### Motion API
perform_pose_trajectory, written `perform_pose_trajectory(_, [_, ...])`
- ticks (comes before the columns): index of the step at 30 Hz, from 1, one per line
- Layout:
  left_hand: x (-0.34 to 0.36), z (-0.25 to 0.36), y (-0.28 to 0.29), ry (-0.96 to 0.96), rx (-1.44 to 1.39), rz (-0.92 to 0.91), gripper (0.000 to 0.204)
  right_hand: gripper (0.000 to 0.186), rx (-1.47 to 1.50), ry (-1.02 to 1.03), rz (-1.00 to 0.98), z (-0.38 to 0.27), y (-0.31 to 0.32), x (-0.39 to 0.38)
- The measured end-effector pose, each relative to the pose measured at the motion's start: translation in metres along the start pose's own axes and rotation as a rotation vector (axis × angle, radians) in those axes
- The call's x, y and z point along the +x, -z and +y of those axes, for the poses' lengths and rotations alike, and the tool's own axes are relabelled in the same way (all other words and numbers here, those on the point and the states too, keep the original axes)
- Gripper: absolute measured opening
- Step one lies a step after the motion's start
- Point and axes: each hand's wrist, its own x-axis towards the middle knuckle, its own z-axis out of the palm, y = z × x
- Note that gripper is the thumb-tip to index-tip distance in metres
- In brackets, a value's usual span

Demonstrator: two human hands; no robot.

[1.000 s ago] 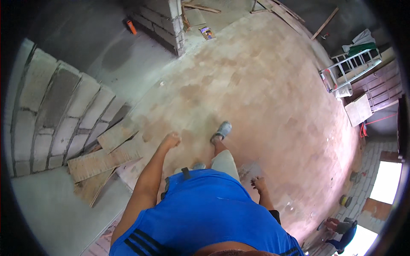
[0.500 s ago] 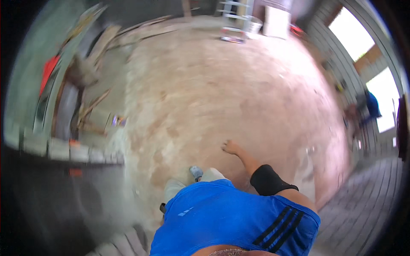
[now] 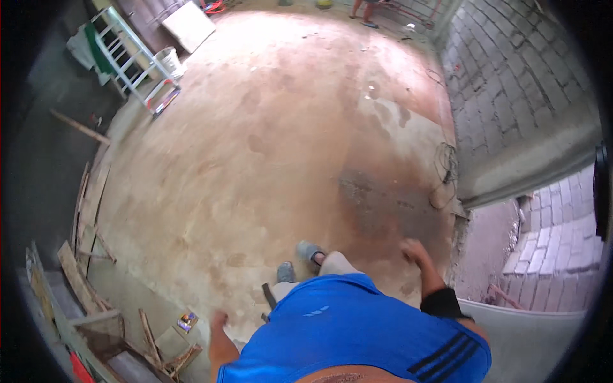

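- Beneath both hands and around the feet spreads the brownish floor (image 3: 255, 172), mottled and bare-looking, with a dark, damp-looking patch (image 3: 408, 204) on the person's right.
- The right hand (image 3: 415, 250) hangs out from the body, seen against the near edge of that patch and seemingly well above it. Its fingers look loosely bent with nothing visible in them; how wide they stand, I cannot tell.
- The left hand (image 3: 219, 318) hangs low at the other side, blurred and partly turned away. No held object shows, but whether it is spread or closed cannot be told. Both arms are probably held out like this for balance.
- Between the hands, two grey clogs (image 3: 310, 250) stand one a little ahead of the other, perhaps mid-stride.
- Nearest the left hand, yet apart from it, a small purple and yellow packet (image 3: 187, 321) lies beside scrap wood (image 3: 149, 336), likely put aside there with the offcuts.
- Farther left, long planks (image 3: 92, 198) lie along the wall's foot, presumably to stay out of the walkway.
- Beyond them stands a metal ladder (image 3: 131, 60), with a white bucket (image 3: 169, 62) between it and a pale board (image 3: 189, 25), which is tilted, likely leaning for support.
- Far right, a loose cable (image 3: 445, 163) lies by the block wall (image 3: 511, 76), perhaps kept to the edge against tripping.
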Motion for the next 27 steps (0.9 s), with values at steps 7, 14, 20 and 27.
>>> perform_pose_trajectory(7, [0.094, 0.156, 0.155, 0.073, -0.776, 0.170, 0.029, 0.021, 0.864, -1.152, -0.664, -0.084, -0.140, -0.230])
perform_pose_trajectory(14, [0.069, 0.394, 0.004, -0.141, -0.467, -0.284, 0.033, 0.021, 0.870, -0.992, -0.424, -0.055, -0.221, -0.286])
perform_pose_trajectory(20, [0.007, 0.542, -0.120, -0.580, 0.505, -0.537, 0.040, 0.025, 1.421, -1.170, 0.194, 0.004, -0.178, -0.351])
perform_pose_trajectory(27, [-0.050, 0.736, -0.209, -0.579, 0.300, -0.660, 0.043, 0.022, 1.619, -1.466, 0.475, 0.058, -0.172, -0.483])
